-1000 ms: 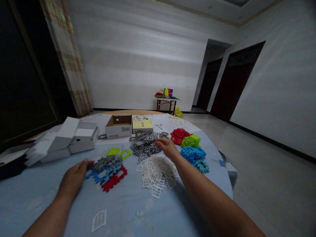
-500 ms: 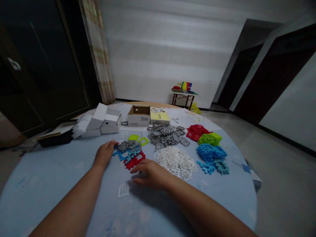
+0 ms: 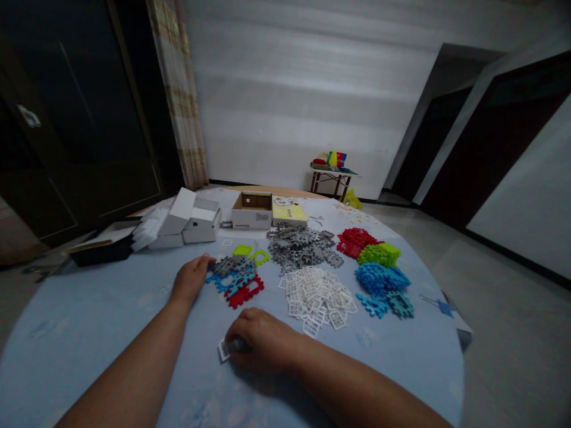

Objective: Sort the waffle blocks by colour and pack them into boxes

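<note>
White pieces [image 3: 314, 292] heaped on blue cloth [image 3: 98, 309]; wall [image 3: 289, 107], 1 curtain [image 3: 176, 83] beyond.

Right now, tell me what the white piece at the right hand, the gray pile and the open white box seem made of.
White piece: probably plastic; a thin, stiff-looking edge shows, finish unclear.
Gray pile: likely matt plastic; dull surfaces, notched edges.
Open box: apparently cardboard; printed white outside, plain brown inside.

Bare tablecloth [image 3: 203, 334] leaves me a lane between my left hand [image 3: 191, 280] and right hand [image 3: 259, 342]. Ahead of the right, flat red pieces [image 3: 237, 297] stand in the way; a grey heap [image 3: 298, 244] fronts the yellow box [image 3: 294, 213].
</note>
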`<action>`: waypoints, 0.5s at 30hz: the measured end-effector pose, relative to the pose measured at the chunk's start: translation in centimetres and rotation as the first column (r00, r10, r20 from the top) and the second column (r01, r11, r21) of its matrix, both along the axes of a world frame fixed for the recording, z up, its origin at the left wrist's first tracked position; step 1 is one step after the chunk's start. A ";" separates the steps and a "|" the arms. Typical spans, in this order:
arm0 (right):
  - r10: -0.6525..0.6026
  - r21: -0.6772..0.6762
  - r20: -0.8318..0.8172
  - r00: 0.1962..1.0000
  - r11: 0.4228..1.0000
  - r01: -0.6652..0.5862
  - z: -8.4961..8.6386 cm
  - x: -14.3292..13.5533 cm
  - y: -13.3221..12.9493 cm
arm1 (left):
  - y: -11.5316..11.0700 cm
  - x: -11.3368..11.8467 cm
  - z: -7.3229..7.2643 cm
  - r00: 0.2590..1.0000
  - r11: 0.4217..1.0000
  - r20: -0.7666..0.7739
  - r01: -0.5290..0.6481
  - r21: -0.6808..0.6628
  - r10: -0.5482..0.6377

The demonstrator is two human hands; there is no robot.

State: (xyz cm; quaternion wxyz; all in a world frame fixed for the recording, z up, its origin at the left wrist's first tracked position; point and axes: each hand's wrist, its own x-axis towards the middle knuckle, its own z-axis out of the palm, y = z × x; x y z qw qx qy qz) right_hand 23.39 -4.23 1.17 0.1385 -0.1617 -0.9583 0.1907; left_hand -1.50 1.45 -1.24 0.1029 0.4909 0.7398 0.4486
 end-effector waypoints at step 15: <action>-0.425 0.028 -0.424 0.800 0.877 0.480 3.5 9.3 5.7 | 0.1 -0.2 -0.3 1.000 1.000 0.005 -0.012 0.007 0.012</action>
